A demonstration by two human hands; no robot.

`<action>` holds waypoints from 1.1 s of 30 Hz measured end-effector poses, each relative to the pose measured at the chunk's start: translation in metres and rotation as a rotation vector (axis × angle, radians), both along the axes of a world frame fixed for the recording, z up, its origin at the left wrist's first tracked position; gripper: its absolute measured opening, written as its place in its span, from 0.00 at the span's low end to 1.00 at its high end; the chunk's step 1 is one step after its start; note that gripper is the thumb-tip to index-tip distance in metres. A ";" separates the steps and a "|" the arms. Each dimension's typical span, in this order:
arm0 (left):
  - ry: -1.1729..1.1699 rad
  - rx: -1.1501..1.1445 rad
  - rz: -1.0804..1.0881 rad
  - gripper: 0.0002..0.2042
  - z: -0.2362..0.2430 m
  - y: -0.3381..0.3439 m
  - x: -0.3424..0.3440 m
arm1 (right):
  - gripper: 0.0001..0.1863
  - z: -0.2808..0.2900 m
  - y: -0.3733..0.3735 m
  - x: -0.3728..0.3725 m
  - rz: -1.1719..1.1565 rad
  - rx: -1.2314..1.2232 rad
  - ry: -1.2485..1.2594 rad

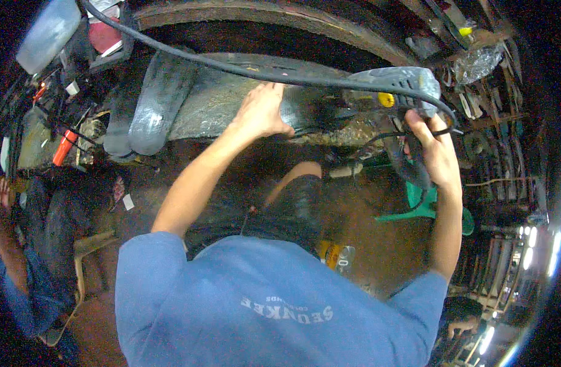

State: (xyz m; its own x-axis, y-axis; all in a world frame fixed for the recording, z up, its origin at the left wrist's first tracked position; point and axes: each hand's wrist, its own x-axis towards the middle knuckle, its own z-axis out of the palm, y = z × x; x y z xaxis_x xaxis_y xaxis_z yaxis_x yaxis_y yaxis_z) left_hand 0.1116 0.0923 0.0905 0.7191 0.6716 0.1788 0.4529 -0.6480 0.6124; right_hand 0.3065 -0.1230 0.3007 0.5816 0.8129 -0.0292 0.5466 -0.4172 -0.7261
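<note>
Grey, the corded power tool (409, 82) lies toward the bench's (201, 113) right end, my right hand (436, 144) curled around its near side. Over a dark piece (296, 111), my left hand (262, 113) has its thumb spread from its fingers; whether it pinches, I cannot tell. Best to brace firmly and guide the black cable (250, 71) clear.

A workshop: a corded power tool (415, 79) at the right end of a worn desk (204, 110), clutter (39, 134) left of that desk.
</note>
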 end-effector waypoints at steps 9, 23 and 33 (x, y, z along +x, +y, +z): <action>-0.474 -0.489 0.124 0.37 0.018 0.052 -0.057 | 0.19 -0.010 -0.017 0.042 -0.063 -0.019 0.014; -1.212 -1.374 -0.107 0.36 -0.032 -0.039 -0.123 | 0.22 -0.010 0.007 0.044 -0.076 -0.059 0.009; -1.135 -1.254 -0.097 0.42 -0.045 -0.059 -0.149 | 0.21 -0.021 0.029 0.066 -0.116 0.012 0.044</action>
